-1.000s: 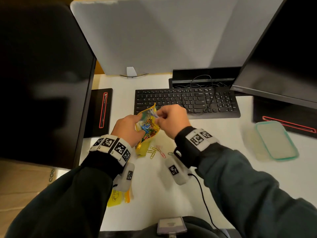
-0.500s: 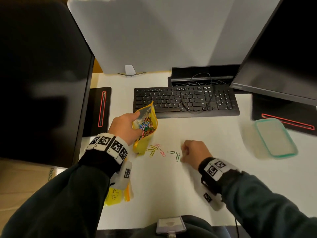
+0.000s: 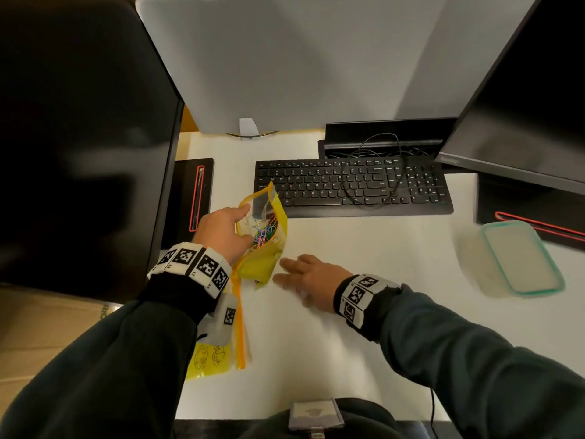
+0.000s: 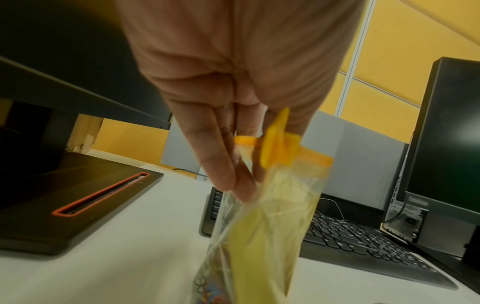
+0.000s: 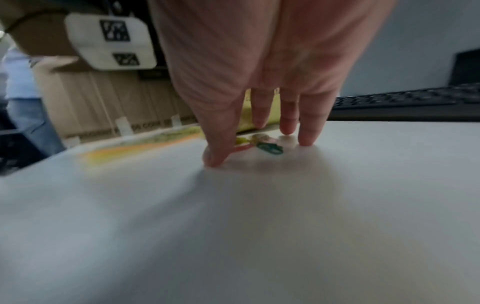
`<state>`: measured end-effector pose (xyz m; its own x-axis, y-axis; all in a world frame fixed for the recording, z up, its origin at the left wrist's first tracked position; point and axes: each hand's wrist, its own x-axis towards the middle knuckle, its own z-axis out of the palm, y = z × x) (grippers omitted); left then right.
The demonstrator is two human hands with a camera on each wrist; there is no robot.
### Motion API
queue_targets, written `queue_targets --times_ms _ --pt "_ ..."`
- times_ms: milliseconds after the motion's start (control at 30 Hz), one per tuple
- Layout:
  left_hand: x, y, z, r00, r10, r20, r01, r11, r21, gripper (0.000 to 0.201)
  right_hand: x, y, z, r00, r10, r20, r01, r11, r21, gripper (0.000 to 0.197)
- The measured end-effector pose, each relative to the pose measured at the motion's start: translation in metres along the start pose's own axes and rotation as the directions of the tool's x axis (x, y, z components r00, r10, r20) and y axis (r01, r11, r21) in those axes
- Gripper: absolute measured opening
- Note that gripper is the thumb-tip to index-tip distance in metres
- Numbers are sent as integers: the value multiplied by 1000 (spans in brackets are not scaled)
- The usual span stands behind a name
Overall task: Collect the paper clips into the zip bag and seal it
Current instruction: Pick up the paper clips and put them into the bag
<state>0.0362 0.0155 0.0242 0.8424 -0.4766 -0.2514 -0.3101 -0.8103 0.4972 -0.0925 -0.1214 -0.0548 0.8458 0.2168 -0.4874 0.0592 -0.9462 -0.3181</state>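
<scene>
My left hand (image 3: 221, 232) holds a yellow zip bag (image 3: 262, 248) upright over the white desk (image 3: 364, 248), its mouth open, thumb and fingers pinching the top edge. Several coloured paper clips (image 3: 264, 231) show through its clear side. In the left wrist view the fingers (image 4: 226, 164) grip the bag (image 4: 272, 226) just below its orange zip strip (image 4: 311, 156). My right hand (image 3: 304, 275) lies flat on the desk beside the bag's bottom, fingers straight. In the right wrist view its fingertips (image 5: 306, 139) press the desk around several loose clips (image 5: 267, 147); the head view hides them under the hand.
A black keyboard (image 3: 348, 185) with a looped cable lies behind the bag. Dark monitors stand at left (image 3: 79, 137) and right (image 3: 522, 106). A teal-rimmed container lid (image 3: 522, 258) sits at right. More flat yellow bags (image 3: 218, 350) lie under my left forearm.
My right hand left the bag's mouth, dropped to the desk, then slid left with fingers flattened over the loose clips. The left hand kept the bag upright.
</scene>
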Motion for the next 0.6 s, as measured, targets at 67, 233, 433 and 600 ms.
queue_targets --times_ms 67,233,433,600 --pt "0 0 1 1000 -2 1 2 1000 -3 59 5 0 -1 998 -48 27 50 996 -75 53" --pt "-1 0 1 1000 -4 6 4 1000 -16 58 4 5 -3 986 -157 -55 154 987 -44 35" --pt "0 2 3 1000 5 10 -5 1000 -25 58 -6 2 -1 993 -110 -45 107 992 -65 28" --pt "0 5 6 1000 24 12 -24 1000 -12 58 -5 0 0 991 90 -95 -89 996 7 20"
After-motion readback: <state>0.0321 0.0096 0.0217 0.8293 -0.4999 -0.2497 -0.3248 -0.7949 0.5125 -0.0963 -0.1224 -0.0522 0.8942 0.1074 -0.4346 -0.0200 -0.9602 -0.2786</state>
